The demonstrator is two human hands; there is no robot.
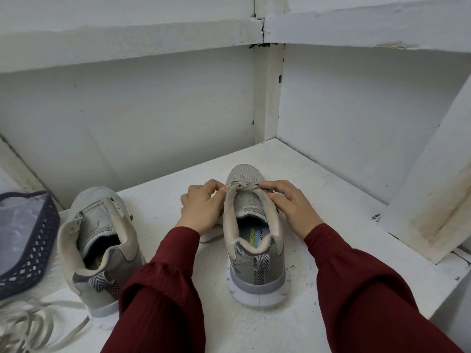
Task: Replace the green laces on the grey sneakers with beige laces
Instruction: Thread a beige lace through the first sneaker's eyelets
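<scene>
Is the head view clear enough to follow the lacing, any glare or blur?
Head view: even light, no glare; lens bows the shelf; sneaker and lace sharp, left hand and right hand pinching it; loose laces lower left slightly soft.

**WORK SURFACE: WHITE-PAINTED SHELF**

The shelf before me is painted white, scuffed and speckled. Two grey sneakers stand on it with their heels toward me: the centre sneaker and the left sneaker, not touching. A dark blue mesh basket sits at my far left. Loose pale laces lie tangled in front of the basket.
</scene>
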